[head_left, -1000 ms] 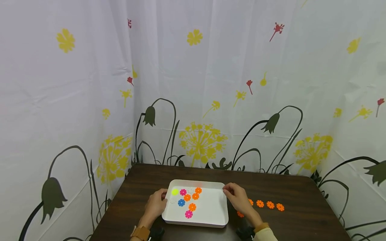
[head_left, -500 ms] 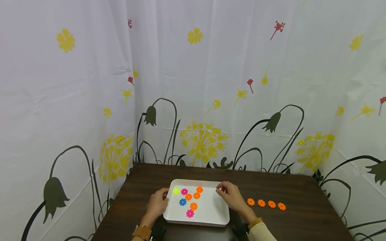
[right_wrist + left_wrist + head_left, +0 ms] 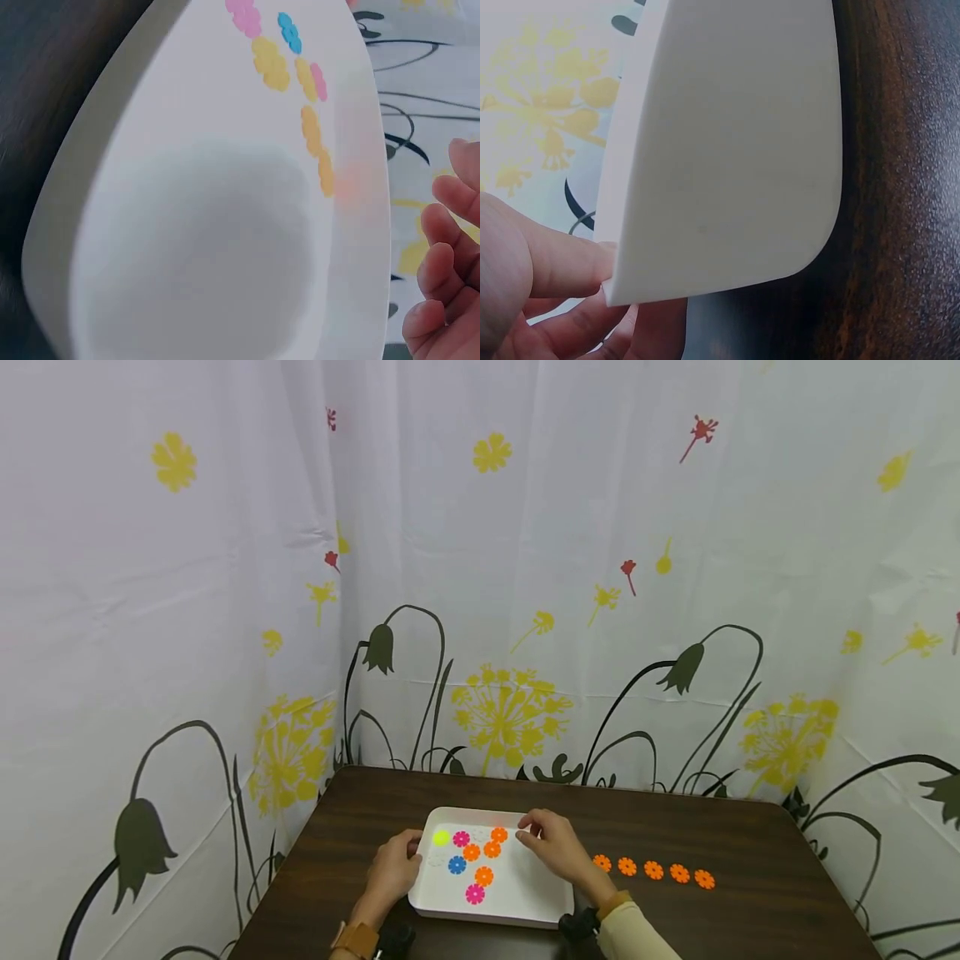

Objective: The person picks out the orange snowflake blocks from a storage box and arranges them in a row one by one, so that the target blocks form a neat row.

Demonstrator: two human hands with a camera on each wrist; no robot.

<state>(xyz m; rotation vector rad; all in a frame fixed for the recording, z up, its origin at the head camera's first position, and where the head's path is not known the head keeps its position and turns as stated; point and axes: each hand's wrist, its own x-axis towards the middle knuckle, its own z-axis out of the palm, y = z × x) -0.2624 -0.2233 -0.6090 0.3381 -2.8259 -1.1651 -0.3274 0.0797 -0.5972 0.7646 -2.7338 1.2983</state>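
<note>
While the person's left hand (image 3: pixel 393 867) pinches the left edge of a white tray (image 3: pixel 528 889), the right hand (image 3: pixel 553 845) hangs over the tray's far right part, fingers loosely bent, with nothing I can see in its grasp. The tray is at the near side of the dark table (image 3: pixel 757 852); inside, mostly leftward, are one yellow disc (image 3: pixel 441 838), one blue disc (image 3: pixel 457 865), two pink discs (image 3: pixel 475 897) and four orange discs (image 3: pixel 483 877). Five matching orange ones (image 3: pixel 653 870) line up to its right.

The tray (image 3: pixel 528 889) stands on the table (image 3: pixel 375 789); flower discs (image 3: pixel 471 852) lie mostly in its left half; a disc row (image 3: pixel 653 870) lies rightward; the curtain (image 3: pixel 427 527) hangs behind
</note>
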